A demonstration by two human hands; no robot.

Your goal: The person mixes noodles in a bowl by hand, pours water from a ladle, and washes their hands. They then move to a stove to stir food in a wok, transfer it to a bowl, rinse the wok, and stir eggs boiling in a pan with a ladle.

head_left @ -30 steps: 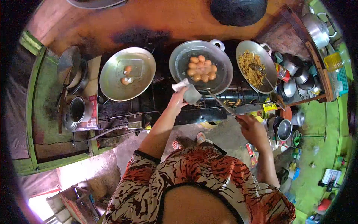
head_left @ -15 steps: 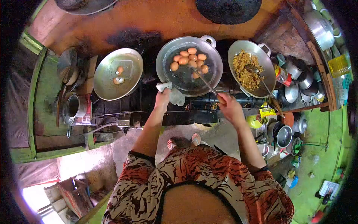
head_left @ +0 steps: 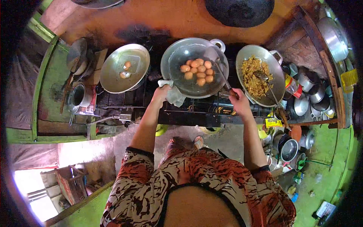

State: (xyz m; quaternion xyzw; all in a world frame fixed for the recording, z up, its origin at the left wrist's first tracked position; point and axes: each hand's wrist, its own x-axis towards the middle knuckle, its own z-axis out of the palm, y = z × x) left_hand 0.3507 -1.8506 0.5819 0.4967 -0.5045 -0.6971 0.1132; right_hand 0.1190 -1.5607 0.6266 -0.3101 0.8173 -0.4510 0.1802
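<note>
In the middle stands a wide metal pan (head_left: pixel 174 75) with liquid and several brown eggs (head_left: pixel 201 69). My left hand (head_left: pixel 162 94) is closed on a pale cloth (head_left: pixel 174 96) at the pan's lower left rim. The handle of a spatula (head_left: pixel 223 75) is in my right hand (head_left: pixel 239 102), beyond the lower right rim. Its flat blade lies at the pan's upper right side, to the right of the eggs.
On the left, another pan (head_left: pixel 109 81) holds a small plate-like item and egg pieces. A third pan (head_left: pixel 278 81) on the right contains brown crumbly food (head_left: pixel 254 75) and a ladle. Stacked pots (head_left: pixel 301 105) crowd the far right; a small pot (head_left: pixel 80 95) sits left.
The spatula blade has moved from among the eggs to the pan's upper right side. The eggs have shifted and sit closer together. The whole view has shifted slightly.
</note>
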